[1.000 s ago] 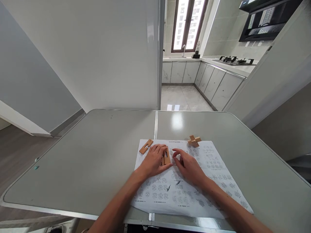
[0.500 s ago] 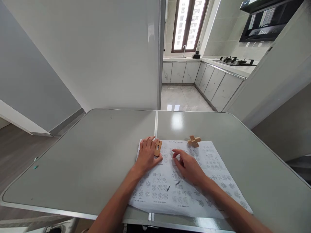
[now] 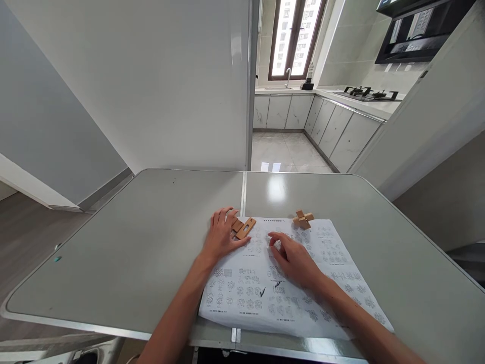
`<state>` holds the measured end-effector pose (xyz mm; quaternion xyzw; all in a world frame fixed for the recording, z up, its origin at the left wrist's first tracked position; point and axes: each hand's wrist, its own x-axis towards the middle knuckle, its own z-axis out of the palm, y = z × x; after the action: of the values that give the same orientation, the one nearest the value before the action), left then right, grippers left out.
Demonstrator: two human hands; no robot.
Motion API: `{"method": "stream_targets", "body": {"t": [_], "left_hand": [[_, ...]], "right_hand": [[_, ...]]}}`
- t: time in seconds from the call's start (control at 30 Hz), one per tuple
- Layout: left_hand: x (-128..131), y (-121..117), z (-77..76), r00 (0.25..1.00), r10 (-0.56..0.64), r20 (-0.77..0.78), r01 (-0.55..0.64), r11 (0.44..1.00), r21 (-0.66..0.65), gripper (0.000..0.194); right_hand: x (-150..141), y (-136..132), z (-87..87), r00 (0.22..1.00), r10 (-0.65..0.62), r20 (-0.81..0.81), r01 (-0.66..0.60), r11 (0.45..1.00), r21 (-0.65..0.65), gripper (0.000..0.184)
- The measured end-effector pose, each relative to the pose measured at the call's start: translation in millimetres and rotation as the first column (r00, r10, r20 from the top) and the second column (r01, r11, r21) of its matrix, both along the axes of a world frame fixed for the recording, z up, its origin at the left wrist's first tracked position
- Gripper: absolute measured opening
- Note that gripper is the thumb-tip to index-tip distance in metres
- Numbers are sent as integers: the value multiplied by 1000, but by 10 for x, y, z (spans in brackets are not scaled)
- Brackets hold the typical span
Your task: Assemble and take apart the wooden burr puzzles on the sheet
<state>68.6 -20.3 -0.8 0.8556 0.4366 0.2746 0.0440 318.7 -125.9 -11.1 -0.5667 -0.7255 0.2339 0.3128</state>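
On the printed sheet (image 3: 257,258), at its upper left, lie flat wooden puzzle pieces (image 3: 246,228); the nearest one has a slot and lies at a slant. My left hand (image 3: 220,237) is over their left side, fingers spread and thumb stretched along the near edge. It partly covers the pieces and may touch them. My right hand (image 3: 293,258) rests on the middle of the sheet, loosely curled with a gap between forefinger and thumb, and nothing shows in it. Beyond it, an assembled wooden cross-shaped puzzle (image 3: 303,219) stands at the sheet's far edge.
The grey table (image 3: 151,242) has a metal rim and a seam down its middle. A small green bit (image 3: 57,259) lies near its left edge. A white panel (image 3: 170,86) rises behind the table, beside the opening to a kitchen with a gas hob (image 3: 367,93).
My left hand has shifted left and spread from the wooden pieces, uncovering more of them. The slotted piece now lies at a greater slant. My right hand has stayed in place.
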Motion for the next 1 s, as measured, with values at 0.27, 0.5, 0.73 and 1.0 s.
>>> {"method": "stream_targets", "body": {"t": [0.27, 0.5, 0.73, 1.0], "left_hand": [[-34, -36, 57, 998, -40, -40, 38, 999, -31, 59], [4, -70, 112, 985, -158, -74, 156, 987, -23, 25], [26, -83, 148, 986, -163, -40, 164, 986, 17, 10], [29, -65, 139, 994, -110, 7, 110, 992, 56, 20]], "right_hand": [[7, -11, 13, 1000, 13, 16, -14, 999, 34, 29], [9, 6, -14, 1000, 15, 26, -16, 999, 38, 28], [5, 2, -8, 1000, 18, 24, -19, 999, 45, 28], [11, 2, -4, 999, 20, 33, -22, 998, 51, 27]]}}
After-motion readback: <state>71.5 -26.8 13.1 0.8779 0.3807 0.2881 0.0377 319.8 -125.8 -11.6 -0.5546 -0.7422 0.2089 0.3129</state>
